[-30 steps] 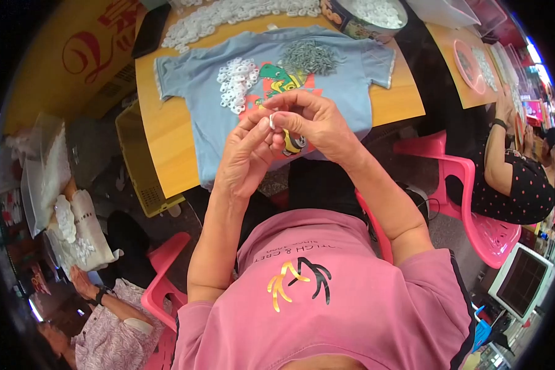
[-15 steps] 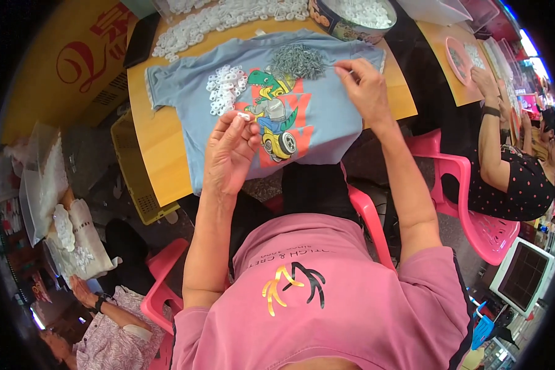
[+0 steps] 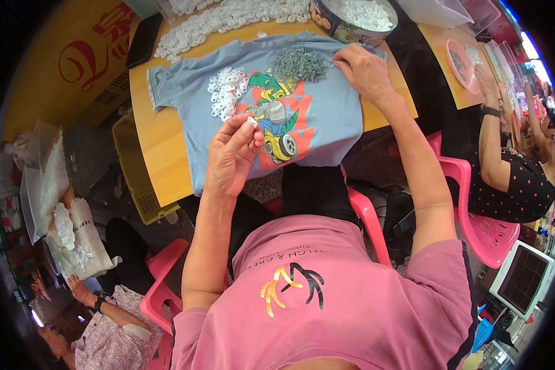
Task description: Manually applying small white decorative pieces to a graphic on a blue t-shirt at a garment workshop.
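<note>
My left hand (image 3: pixel 231 154) pinches a small white plastic piece (image 3: pixel 251 122) between thumb and fingers, above the lower part of a blue T-shirt (image 3: pixel 191 132) spread on the table. The shirt has a cartoon dinosaur print. Just beyond that hand lies a pile of similar white pieces (image 3: pixel 227 92). A heap of small grey screw-like pieces (image 3: pixel 298 64) rests higher on the shirt. My right hand (image 3: pixel 367 74) is right of this heap, low over the cloth, its fingertips closed together. Whatever might be between them is too small to make out.
More white pieces (image 3: pixel 228 23) cover the table's far side, beside a round tin (image 3: pixel 354 21) full of them. A black phone-like slab (image 3: pixel 143 42) lies at the far left. Co-workers sit on both sides, one near a pink basket (image 3: pixel 461 65). A yellow crate (image 3: pixel 139 179) stands below the table.
My right hand has shifted slightly farther away, and its fingers are now drawn together and pointing down. The white piece in my left hand has turned, and that hand has barely moved.
</note>
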The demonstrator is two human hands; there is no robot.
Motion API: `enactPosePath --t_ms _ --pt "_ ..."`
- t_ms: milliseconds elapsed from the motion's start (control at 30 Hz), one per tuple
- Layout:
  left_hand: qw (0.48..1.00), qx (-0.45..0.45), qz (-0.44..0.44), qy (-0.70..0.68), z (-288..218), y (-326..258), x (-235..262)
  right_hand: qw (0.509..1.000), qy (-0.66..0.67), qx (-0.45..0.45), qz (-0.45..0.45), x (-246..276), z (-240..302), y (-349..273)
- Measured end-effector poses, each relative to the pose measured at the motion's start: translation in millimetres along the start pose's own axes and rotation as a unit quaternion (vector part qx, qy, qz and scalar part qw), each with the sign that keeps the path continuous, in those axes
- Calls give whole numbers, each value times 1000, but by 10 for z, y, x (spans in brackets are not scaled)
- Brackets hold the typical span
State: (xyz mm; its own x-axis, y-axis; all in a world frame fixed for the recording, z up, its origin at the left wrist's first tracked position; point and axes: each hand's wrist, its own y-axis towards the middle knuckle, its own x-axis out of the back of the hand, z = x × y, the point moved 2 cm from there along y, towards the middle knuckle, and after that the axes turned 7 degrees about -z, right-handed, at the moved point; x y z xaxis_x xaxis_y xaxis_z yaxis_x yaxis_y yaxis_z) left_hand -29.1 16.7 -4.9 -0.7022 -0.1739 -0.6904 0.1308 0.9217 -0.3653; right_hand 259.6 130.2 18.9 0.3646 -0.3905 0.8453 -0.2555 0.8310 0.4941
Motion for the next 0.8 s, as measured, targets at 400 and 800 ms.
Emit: enactPosePath --t_ms 400,800 --pt "999 -2 22 -29 5 5 8 1000 23 21 4 40 -54 -2" --pt "998 -6 44 -44 18 19 46 987 49 -12 150 120 -137 187"
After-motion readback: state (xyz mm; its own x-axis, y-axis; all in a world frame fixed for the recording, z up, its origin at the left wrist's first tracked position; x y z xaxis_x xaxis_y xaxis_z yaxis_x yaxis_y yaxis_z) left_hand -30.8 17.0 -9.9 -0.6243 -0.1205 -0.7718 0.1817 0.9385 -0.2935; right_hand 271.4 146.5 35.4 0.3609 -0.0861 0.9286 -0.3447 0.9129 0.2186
